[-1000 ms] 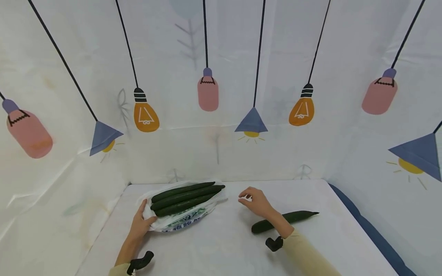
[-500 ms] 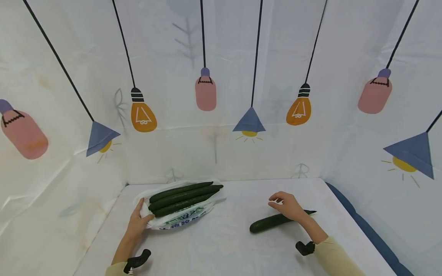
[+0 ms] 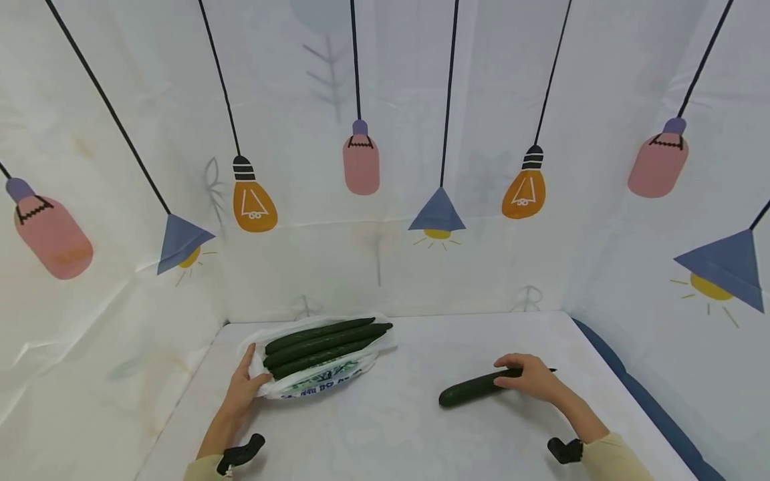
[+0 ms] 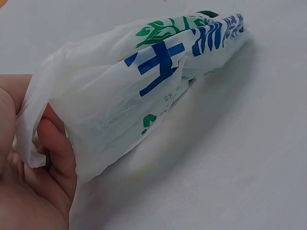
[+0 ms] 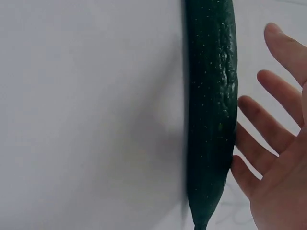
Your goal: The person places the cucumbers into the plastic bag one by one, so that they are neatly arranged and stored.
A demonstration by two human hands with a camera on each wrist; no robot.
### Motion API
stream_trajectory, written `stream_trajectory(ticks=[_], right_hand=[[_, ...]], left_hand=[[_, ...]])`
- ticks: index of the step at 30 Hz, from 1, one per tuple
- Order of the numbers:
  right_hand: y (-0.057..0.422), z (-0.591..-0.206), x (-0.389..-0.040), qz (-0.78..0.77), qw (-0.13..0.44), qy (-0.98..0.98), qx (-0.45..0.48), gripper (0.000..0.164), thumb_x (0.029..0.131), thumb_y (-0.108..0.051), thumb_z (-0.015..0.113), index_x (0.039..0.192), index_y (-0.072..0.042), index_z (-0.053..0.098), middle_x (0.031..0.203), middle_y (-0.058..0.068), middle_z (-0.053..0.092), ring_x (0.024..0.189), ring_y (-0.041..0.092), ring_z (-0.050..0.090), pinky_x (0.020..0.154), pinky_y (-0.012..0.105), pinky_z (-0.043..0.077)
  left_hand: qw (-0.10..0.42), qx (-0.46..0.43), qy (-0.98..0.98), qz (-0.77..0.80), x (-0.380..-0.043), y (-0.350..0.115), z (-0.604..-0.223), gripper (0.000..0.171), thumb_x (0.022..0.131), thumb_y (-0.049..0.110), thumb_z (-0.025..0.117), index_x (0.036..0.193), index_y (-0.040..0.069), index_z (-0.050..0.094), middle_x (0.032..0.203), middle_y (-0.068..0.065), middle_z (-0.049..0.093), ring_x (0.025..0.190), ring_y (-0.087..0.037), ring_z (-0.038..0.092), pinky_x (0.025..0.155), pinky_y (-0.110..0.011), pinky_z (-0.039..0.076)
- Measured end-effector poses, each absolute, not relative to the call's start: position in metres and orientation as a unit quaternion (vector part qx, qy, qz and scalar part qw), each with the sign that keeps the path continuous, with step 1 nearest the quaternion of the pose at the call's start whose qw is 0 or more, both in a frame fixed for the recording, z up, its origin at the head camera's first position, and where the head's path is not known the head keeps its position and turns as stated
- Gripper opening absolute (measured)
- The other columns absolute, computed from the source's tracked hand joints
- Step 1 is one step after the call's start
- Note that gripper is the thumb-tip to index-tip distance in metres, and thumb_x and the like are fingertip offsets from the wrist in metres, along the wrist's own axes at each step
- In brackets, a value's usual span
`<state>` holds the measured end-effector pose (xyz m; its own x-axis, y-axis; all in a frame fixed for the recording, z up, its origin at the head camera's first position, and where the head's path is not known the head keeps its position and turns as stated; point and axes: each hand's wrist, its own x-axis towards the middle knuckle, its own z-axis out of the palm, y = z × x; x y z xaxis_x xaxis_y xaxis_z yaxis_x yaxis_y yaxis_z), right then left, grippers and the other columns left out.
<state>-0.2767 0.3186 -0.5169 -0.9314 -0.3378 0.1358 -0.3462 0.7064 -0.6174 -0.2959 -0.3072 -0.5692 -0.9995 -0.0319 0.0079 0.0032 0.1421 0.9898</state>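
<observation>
A white plastic bag (image 3: 355, 369) with blue and green print lies at the back left of the table, with several dark green cucumbers (image 3: 327, 344) side by side in its mouth. My left hand (image 3: 240, 391) grips the bag's near left edge; in the left wrist view the bag's thin plastic (image 4: 103, 115) passes between thumb and curled fingers. On the right, a single cucumber (image 3: 466, 392) lies on the table. My right hand (image 3: 532, 379) is over its far end. In the right wrist view its fingers (image 5: 266, 117) are spread alongside the cucumber (image 5: 211, 105), with the thumb apart.
The white-covered table (image 3: 397, 427) meets a white curtain (image 3: 385, 267) printed with lamps at the back and sides. Dark blue fabric (image 3: 650, 407) runs along the table's right edge. Each wrist wears a black camera mount (image 3: 565, 451).
My right hand has moved right and down, from beside the bag to the single cucumber. My left hand stays at the bag, which has hardly moved.
</observation>
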Motion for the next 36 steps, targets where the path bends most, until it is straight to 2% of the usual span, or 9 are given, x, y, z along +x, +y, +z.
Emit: stream_trajectory(ticks=[3,6,9,14,19,25,31,36], right_hand=[[0.321,-0.521,-0.275,0.329,-0.011,-0.925,0.191,0.046,0.081,-0.034,0.079,0.114,-0.005,0.068,0.112,0.006,0.066,0.105,0.034,0.06,0.086,0.05,0.049],[0.32,-0.526,-0.274,0.299,-0.018,-0.937,0.181,0.046,0.076,-0.035,0.082,0.113,-0.012,0.069,0.109,0.002,0.066,0.103,0.031,0.057,0.086,0.056,0.044],[0.315,-0.532,-0.275,0.261,-0.025,-0.95,0.17,0.044,0.071,-0.037,0.085,0.109,-0.02,0.071,0.104,-0.005,0.065,0.099,0.025,0.055,0.084,0.059,0.037],[0.309,-0.537,-0.277,0.247,-0.035,-0.951,0.185,0.044,0.068,-0.031,0.088,0.107,-0.023,0.069,0.103,-0.009,0.064,0.1,0.024,0.056,0.084,0.06,0.035],[0.304,-0.536,-0.282,0.263,-0.045,-0.938,0.222,0.042,0.071,-0.021,0.086,0.109,-0.02,0.068,0.103,-0.009,0.063,0.1,0.023,0.058,0.085,0.063,0.035],[0.302,-0.537,-0.286,0.269,-0.052,-0.929,0.248,0.038,0.075,-0.022,0.083,0.111,-0.021,0.069,0.106,-0.009,0.065,0.1,0.02,0.059,0.086,0.055,0.04],[0.294,-0.542,-0.287,0.31,-0.092,-0.909,0.263,0.038,0.084,-0.027,0.076,0.119,-0.016,0.067,0.115,-0.004,0.065,0.106,0.02,0.058,0.089,0.044,0.048],[0.289,-0.546,-0.287,0.313,-0.089,-0.905,0.275,0.038,0.087,-0.027,0.074,0.121,-0.015,0.066,0.116,-0.004,0.065,0.106,0.016,0.058,0.089,0.041,0.049]], left_hand=[[0.01,0.0,-0.745,-0.666,-0.296,-0.307,-0.569,0.096,0.088,-0.008,0.057,0.156,0.02,-0.006,0.161,-0.01,-0.009,0.143,-0.027,0.0,0.089,-0.005,0.028],[0.011,-0.006,-0.737,-0.676,-0.296,-0.308,-0.569,0.098,0.088,-0.009,0.056,0.156,0.021,-0.007,0.161,-0.007,-0.012,0.143,-0.025,-0.004,0.091,-0.006,0.027],[0.009,-0.006,-0.73,-0.684,-0.295,-0.307,-0.571,0.099,0.087,-0.01,0.055,0.156,0.021,-0.008,0.161,-0.008,-0.013,0.143,-0.028,-0.004,0.089,-0.007,0.03],[0.006,-0.002,-0.734,-0.679,-0.295,-0.306,-0.574,0.099,0.086,-0.009,0.056,0.155,0.018,-0.009,0.16,-0.01,-0.015,0.143,-0.03,-0.005,0.086,-0.005,0.03],[0.009,0.0,-0.732,-0.681,-0.296,-0.308,-0.573,0.099,0.086,-0.009,0.056,0.155,0.018,-0.009,0.16,-0.007,-0.015,0.144,-0.029,-0.005,0.088,-0.006,0.031],[0.002,0.006,-0.733,-0.68,-0.296,-0.309,-0.573,0.098,0.088,-0.008,0.055,0.155,0.02,-0.009,0.161,-0.003,-0.015,0.144,-0.025,-0.007,0.108,-0.022,0.02],[0.005,0.005,-0.744,-0.669,-0.295,-0.31,-0.571,0.098,0.088,-0.007,0.056,0.155,0.02,-0.009,0.161,-0.002,-0.014,0.144,-0.023,-0.007,0.103,-0.015,0.02],[-0.006,0.015,-0.749,-0.663,-0.294,-0.309,-0.571,0.098,0.088,-0.007,0.057,0.155,0.021,-0.009,0.161,-0.002,-0.013,0.144,-0.024,-0.007,0.11,-0.027,0.016]])
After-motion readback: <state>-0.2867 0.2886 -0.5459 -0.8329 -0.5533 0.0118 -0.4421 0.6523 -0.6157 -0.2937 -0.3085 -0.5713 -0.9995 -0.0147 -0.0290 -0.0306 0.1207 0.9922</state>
